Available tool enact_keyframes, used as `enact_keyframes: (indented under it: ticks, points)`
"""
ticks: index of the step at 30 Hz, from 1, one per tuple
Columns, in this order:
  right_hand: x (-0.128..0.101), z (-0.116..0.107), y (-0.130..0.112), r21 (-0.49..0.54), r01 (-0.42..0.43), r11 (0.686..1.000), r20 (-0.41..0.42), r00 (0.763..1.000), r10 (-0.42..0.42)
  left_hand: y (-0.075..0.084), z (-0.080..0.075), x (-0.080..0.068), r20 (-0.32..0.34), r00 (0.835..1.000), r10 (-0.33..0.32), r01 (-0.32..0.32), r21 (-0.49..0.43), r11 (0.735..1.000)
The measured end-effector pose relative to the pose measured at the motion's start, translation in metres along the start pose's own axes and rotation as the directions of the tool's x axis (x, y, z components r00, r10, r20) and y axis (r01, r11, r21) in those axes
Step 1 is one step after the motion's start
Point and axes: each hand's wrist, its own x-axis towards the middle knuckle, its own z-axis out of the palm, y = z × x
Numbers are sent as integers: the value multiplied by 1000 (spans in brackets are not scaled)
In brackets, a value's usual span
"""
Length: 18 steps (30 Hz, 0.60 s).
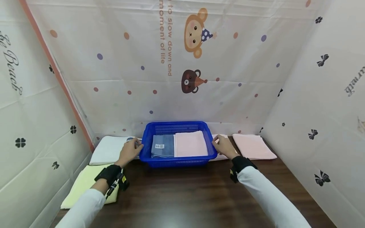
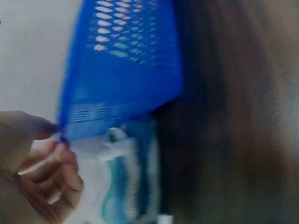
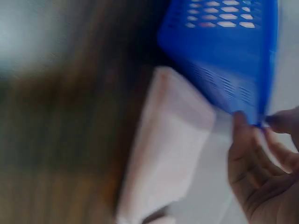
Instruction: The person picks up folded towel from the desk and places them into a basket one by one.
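Two hands (image 1: pixel 176 148) grip blue basket (image 1: pixel 176 162); wall writing (image 1: pixel 166 38) reads "slow down".

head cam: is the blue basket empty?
No, the basket holds a folded grey-blue towel and a folded pink towel, side by side.

Both hands (image 1: pixel 176 148) on blue basket (image 1: pixel 176 162)
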Motion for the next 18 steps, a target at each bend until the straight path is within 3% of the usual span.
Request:
enact_keyframes:
  ticks: [3,5,8,12,15,18]
  points:
    - [-1,8,8,60,37,998,-68,997,-32,-5,13,-4,-59,998,9,-10,-15,1000]
    - [-1,10,9,32,51,998,-88,995,-48,-7,20,-5,-69,997,32,-31,10,999]
    - [1,10,9,-61,85,995,-94,992,-90,-9,26,-6,-42,997,66,-63,65,996]
    - [8,11,16,-111,103,988,-147,982,-119,-9,30,-8,2,1000,27,-27,75,997]
    - [10,17,31,-107,124,987,-97,986,-134,-8,32,-10,5,1000,20,-21,97,995]
    - [7,24,48,-164,189,968,42,982,-185,-8,33,-12,-16,999,45,-42,134,990]
